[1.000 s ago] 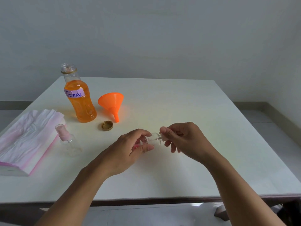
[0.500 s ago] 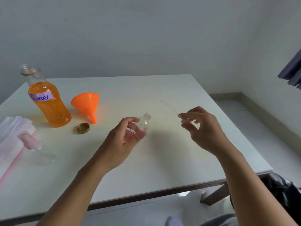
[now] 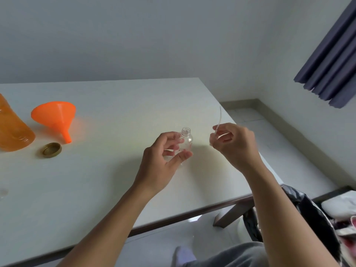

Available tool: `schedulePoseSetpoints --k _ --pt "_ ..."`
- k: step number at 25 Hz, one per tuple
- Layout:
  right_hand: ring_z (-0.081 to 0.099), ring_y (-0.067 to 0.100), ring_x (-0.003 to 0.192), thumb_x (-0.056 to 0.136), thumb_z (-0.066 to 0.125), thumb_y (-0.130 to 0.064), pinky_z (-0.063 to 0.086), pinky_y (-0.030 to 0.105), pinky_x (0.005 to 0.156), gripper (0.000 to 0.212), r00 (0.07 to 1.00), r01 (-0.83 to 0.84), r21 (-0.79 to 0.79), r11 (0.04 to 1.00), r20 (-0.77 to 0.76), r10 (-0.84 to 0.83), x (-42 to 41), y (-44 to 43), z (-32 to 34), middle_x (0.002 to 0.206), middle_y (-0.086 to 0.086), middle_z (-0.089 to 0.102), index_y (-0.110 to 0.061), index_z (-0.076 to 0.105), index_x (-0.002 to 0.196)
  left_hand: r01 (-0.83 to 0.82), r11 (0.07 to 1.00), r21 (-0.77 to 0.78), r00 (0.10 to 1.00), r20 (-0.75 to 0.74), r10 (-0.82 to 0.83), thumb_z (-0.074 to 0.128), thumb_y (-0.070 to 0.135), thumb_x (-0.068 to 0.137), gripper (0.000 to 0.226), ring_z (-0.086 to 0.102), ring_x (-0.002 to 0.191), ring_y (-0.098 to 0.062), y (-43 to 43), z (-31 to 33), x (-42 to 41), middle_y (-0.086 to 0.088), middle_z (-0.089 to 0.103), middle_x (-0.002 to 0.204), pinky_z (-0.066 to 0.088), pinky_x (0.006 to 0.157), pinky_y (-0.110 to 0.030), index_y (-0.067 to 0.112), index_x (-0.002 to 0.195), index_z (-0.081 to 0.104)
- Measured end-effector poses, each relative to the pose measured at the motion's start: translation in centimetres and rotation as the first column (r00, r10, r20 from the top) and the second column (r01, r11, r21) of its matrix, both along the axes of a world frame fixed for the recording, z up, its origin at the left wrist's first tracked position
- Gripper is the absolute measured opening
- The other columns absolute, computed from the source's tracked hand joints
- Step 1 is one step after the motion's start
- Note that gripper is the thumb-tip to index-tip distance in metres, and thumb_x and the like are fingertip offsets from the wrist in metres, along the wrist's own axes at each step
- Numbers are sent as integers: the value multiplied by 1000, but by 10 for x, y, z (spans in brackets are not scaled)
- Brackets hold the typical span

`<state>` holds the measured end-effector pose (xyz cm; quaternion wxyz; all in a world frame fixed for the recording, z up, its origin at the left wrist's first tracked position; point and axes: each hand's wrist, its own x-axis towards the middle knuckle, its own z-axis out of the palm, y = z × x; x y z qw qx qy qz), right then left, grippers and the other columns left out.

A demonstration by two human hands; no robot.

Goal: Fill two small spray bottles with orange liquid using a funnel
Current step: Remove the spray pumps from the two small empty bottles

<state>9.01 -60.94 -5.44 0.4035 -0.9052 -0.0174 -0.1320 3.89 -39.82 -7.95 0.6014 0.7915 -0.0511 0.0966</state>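
Head view puts us pretty early in this one. Our left hand (image 3: 163, 157) has its fingers (image 3: 184, 155) wrapped around a small clear plastic spray bottle (image 3: 186, 140), held just above the white worktop (image 3: 115, 112) near its middle. It's empty and its threaded neck is bare, so the top is off.

Our right hand (image 3: 231, 145) is pinched shut on the thin clear dip tube (image 3: 218, 120) of the removed spray head; the head itself is mostly hidden inside the fist, so we can't say much about it.

So: one bottle opened, nothing poured. We'd guess what's left is setting the spray head down, seating the orange plastic funnel (image 3: 55, 116), pouring, recapping, then repeating for a second bottle, which we can't make out here.

The funnel lies tipped on the worktop at left, spout down toward us, beside a gold metal cap (image 3: 51, 149) and the big bottle of orange liquid (image 3: 13, 132), cut off by the frame edge.

Orientation: the little bottle's long axis runs roughly upright, tilted a bit right, mouth up. The tube points up and away.
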Motion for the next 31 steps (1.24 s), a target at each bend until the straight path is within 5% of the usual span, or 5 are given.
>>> schedulePoseSetpoints --k 10,16,21,26,31 --pt "71 15 75 83 70 -10 60 34 75 14 1000 9 -79 997 -25 -11 15 1 -17 93 -6 75 -17 64 73 -9 1000 5 1000 -4 9 81 38 74 53 66 105 -4 -20 -10 23 8 69 118 53 94 -25 30 121 58" --pt "56 17 101 75 86 -38 44 30 78 81 964 54 -180 982 -246 -98 2 -11 -9 118 2 60 -18 44 141 56 984 171 994 -103 -39 81 40 73 84 53 127 -7 -14 -15 11 1 54 142 43 105 -25 28 145 39" --pt "65 16 87 84 77 -43 58 37 78 35 936 -111 -370 922 -350 -28 -39 8 3 105 1 67 -23 64 110 52 904 425 992 -122 1 72 43 83 76 44 134 -7 29 -1 -35 10 44 149 39 108 -29 39 146 30" --pt "63 7 80 93 69 -35 56 26 74 13 862 -507 -310 804 -207 463 -83 88 4 91 -12 64 -25 70 101 -267 773 575 962 206 179 64 41 88 47 51 110 2 99 42 -101 13 57 128 47 91 -18 37 133 52" --pt "33 12 148 105 47 -35 18 17 117 48 773 -610 -398 685 -109 625 -83 161 -28 160 -5 38 -19 45 150 -720 557 415 687 539 486 70 21 86 59 36 139 -23 191 55 -140 -10 40 149 35 112 -40 5 137 45"
